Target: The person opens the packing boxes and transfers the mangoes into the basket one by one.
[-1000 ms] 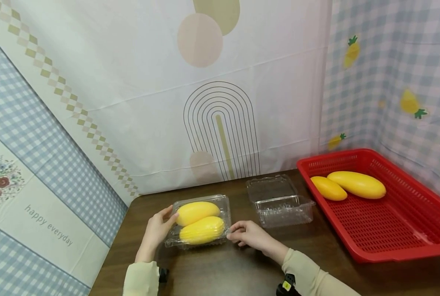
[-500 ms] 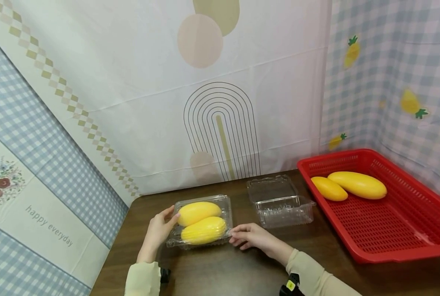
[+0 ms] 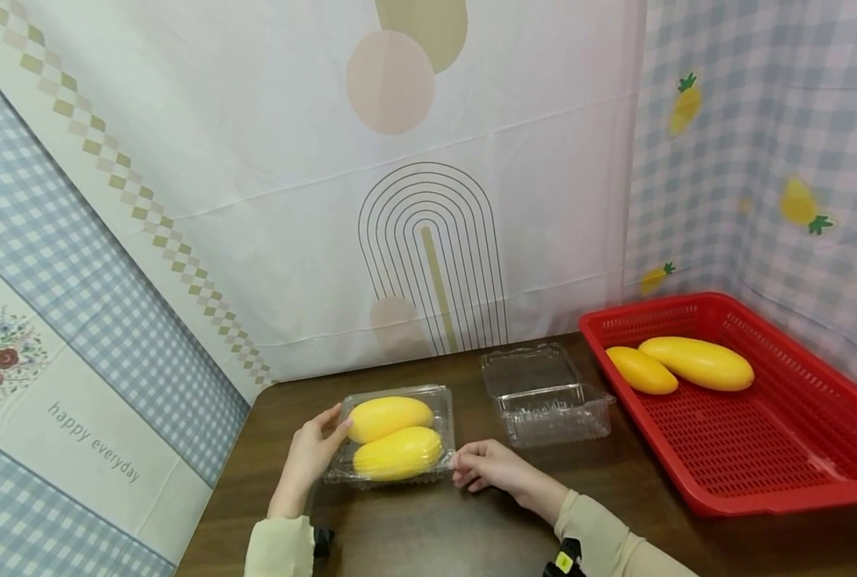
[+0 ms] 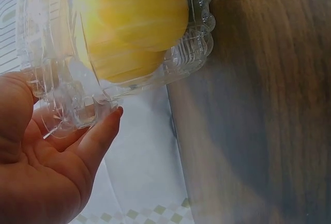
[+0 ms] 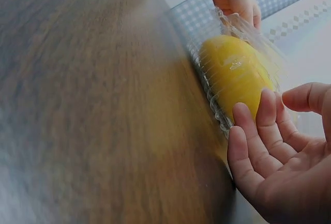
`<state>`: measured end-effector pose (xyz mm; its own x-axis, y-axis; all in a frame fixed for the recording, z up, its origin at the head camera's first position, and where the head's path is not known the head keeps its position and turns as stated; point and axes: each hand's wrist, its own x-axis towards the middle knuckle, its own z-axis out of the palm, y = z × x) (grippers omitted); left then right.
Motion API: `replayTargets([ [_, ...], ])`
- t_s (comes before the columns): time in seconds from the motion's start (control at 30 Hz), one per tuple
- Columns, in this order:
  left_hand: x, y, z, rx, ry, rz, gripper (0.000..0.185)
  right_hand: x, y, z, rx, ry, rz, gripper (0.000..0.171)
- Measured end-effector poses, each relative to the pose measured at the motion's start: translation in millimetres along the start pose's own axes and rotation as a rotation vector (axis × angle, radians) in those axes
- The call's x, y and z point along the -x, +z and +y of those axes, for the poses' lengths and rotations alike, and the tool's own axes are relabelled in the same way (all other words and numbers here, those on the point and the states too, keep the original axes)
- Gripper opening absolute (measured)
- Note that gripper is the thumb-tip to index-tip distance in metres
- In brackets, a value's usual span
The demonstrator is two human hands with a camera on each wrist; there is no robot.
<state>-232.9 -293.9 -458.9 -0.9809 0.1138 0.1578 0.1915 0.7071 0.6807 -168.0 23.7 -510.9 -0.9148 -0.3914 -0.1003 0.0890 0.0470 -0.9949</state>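
A closed clear plastic clamshell box (image 3: 444, 401) stands on the brown table, with two oblong yellow fruits (image 3: 389, 418) side by side inside. At its left side my left hand (image 3: 309, 450) grips the rim between thumb and fingers; the left wrist view shows the rim and corner tab (image 4: 85, 111) held there. At the front right corner, my right hand (image 3: 496, 467) pinches the edge with thumb and forefinger. In the right wrist view the other fingers (image 5: 247, 157) are bent beside the box, and the exact pinch is partly hidden behind them.
A second clear clamshell box (image 3: 558, 417) stands with its lid raised at the back of the table. On the right, a red plastic basket (image 3: 677, 473) holds two more yellow fruits (image 3: 698, 362). A patterned cloth (image 3: 291, 264) hangs behind the table.
The box with the two fruits has shifted slightly to the right, and both hands have moved along with it. The basket and the second box have stayed in place.
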Motion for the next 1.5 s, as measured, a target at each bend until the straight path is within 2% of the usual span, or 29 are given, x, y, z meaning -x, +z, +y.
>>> replayTargets([
  [0.37,7.2,-3.6,4.2,-0.018,0.005,-0.001,0.053,0.1,2.6,1.8,-0.005,-0.038,-0.013,0.026],
  [0.57,14.8,-5.2,15.7,-0.090,0.053,0.041,0.048,1.0,0.1,0.9,-0.006,-0.028,-0.032,0.025],
  [0.83,26.5,2.8,36.8,-0.271,0.207,0.028,0.043,0.7,-3.7,3.2,-0.007,-0.006,-0.052,0.025],
  [1.17,40.6,23.2,66.9,-0.342,0.374,0.003,0.033,-0.1,-4.0,3.8,-0.018,-0.023,-0.058,0.026],
  [1.3,46.8,31.8,76.4,-0.365,0.449,0.013,0.029,-0.4,-4.6,3.7,-0.026,-0.021,-0.059,0.027],
  [1.37,49.2,35.7,79.8,-0.384,0.499,0.021,0.029,-0.8,-5.0,3.8,-0.026,-0.019,-0.061,0.027],
  [1.5,53.0,43.4,83.5,-0.423,0.646,0.031,0.033,-1.3,-6.0,4.3,-0.030,-0.011,-0.065,0.027],
])
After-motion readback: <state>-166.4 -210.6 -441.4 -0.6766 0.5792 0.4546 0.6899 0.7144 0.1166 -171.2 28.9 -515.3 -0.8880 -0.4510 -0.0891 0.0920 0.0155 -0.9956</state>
